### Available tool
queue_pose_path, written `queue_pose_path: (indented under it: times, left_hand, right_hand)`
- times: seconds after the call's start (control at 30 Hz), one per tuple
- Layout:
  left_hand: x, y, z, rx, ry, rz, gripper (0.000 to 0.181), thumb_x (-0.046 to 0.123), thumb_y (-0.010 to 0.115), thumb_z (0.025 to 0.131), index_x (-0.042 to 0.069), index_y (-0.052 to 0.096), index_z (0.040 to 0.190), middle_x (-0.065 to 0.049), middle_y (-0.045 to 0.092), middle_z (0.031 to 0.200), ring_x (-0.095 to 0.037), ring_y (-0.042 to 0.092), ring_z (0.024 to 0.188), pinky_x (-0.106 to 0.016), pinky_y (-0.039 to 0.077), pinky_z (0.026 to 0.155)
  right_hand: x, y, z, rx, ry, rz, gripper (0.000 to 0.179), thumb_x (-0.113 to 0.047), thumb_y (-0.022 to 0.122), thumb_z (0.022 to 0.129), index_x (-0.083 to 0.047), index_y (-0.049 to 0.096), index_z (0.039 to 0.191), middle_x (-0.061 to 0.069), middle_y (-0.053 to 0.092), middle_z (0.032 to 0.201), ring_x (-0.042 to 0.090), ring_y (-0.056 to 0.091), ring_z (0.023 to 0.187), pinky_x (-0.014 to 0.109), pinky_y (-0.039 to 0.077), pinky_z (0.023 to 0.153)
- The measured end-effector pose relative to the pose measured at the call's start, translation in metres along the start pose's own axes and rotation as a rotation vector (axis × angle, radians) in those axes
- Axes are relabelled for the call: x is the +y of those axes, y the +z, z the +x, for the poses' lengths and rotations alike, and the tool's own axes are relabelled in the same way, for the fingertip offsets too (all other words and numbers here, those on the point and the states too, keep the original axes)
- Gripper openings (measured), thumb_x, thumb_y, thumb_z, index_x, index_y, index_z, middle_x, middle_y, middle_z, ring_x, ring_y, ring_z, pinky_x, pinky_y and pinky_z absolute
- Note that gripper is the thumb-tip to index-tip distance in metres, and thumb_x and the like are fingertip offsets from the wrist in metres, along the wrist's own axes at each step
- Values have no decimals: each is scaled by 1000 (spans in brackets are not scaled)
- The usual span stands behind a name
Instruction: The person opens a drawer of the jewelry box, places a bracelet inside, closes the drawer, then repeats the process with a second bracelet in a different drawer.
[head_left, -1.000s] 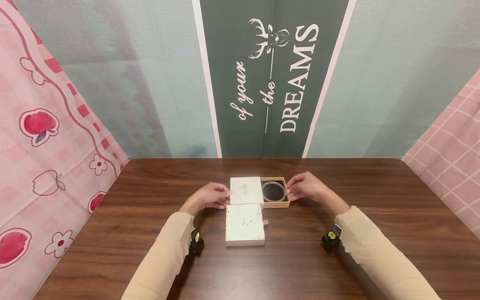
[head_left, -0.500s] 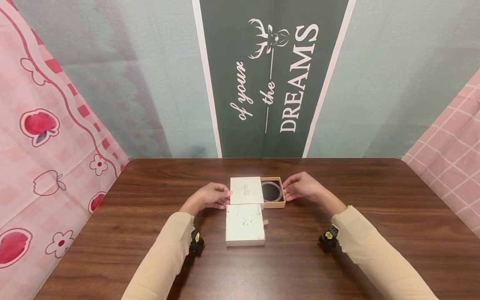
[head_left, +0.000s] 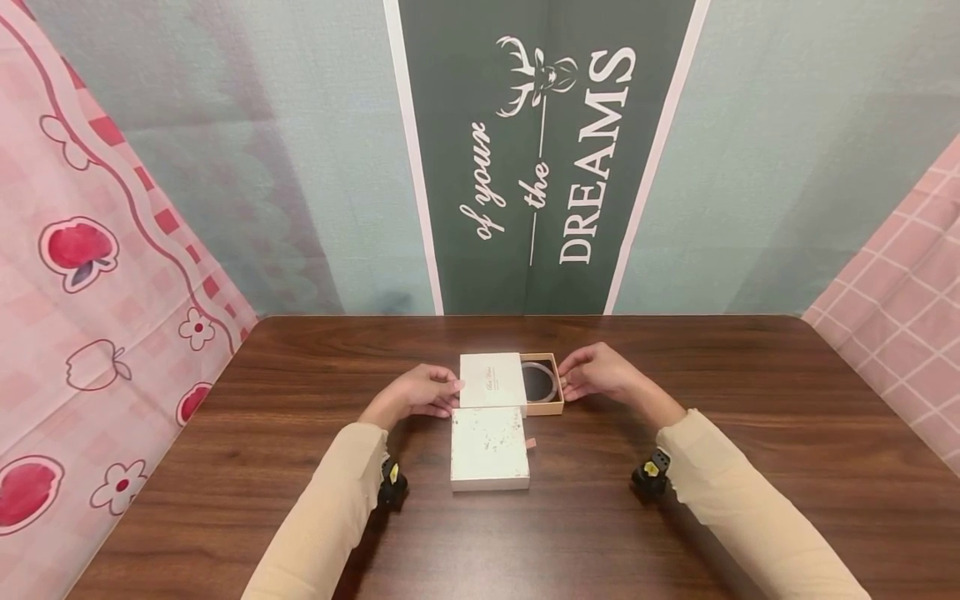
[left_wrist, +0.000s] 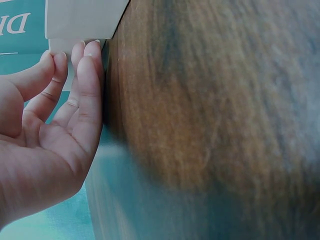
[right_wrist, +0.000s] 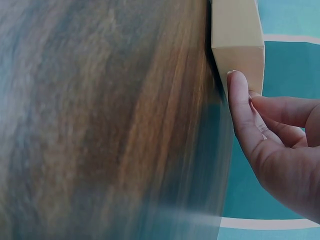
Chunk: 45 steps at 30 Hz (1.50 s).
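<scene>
In the head view, a slide-out gift box lies at the middle of the table, its white sleeve (head_left: 491, 381) on the left. From the sleeve's right side sticks out a tan-edged drawer (head_left: 543, 409), holding a translucent bangle (head_left: 553, 380) on dark padding. The bangle's left part is hidden under the sleeve. My left hand (head_left: 422, 392) rests its fingertips against the sleeve's left end, fingers extended in the left wrist view. My right hand (head_left: 602, 372) presses its fingers on the drawer's right end, which the right wrist view shows as a tan wall (right_wrist: 245, 65).
A second white box (head_left: 490, 446) with a speckled top lies directly in front of the first, a pink ribbon tab (head_left: 532, 443) at its right side. Brown wooden table (head_left: 570, 533) surrounds both. Printed cloths (head_left: 330, 167) hang behind and at the sides.
My right hand has moved left, and the drawer has slid farther into the sleeve, covering more of the bangle. My left hand and the second box have stayed in place.
</scene>
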<state>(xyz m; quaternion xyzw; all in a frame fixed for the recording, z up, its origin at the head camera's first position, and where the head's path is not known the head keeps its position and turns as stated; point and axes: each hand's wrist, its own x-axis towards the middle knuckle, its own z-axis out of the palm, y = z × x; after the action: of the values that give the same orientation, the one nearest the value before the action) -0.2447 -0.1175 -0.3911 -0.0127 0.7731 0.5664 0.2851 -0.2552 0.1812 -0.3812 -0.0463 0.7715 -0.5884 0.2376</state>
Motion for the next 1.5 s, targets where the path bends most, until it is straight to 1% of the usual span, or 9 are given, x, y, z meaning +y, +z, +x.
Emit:
queue_pose_path:
  times: [0.37, 0.73, 0.93, 1.33, 1.5]
  left_hand:
    - [0, -1, 0, -5, 15, 13, 14, 15, 54, 93, 2, 55, 88, -10, 59, 76, -15, 57, 65, -28, 54, 65]
    - [0, 0, 0, -1, 12, 14, 14, 15, 54, 93, 2, 56, 88, -10, 60, 76, -16, 58, 64, -29, 54, 65]
    - [0, 0, -1, 2, 7, 5, 13, 15, 55, 92, 2, 56, 88, -10, 60, 75, -16, 58, 64, -29, 54, 65]
    - [-1, 0, 0, 2, 4, 0, 14, 15, 54, 93, 3, 56, 87, -10, 60, 74, -16, 58, 62, -29, 54, 64]
    - [-1, 0, 0, 2, 5, 1, 14, 15, 55, 92, 3, 55, 87, -10, 61, 74, -16, 58, 63, -30, 54, 64]
  right_hand:
    - [-1, 8, 3, -3, -7, 25, 20, 14, 47, 85, 20, 51, 104, 16, 61, 75, 21, 63, 65, 37, 55, 67]
    - [-4, 12, 3, 4, 7, 11, 21, 14, 47, 86, 18, 52, 106, 19, 61, 79, 22, 64, 66, 40, 54, 69]
    - [-5, 16, 5, -9, -2, 17, 21, 14, 48, 86, 18, 52, 106, 19, 61, 80, 22, 64, 66, 41, 53, 71]
    - [-6, 24, 7, -14, 6, 29, 21, 13, 50, 86, 17, 52, 106, 19, 62, 80, 22, 63, 66, 39, 54, 68]
    - [-8, 28, 9, -22, 9, 21, 22, 11, 52, 86, 17, 52, 108, 20, 61, 83, 21, 63, 65, 39, 54, 69]
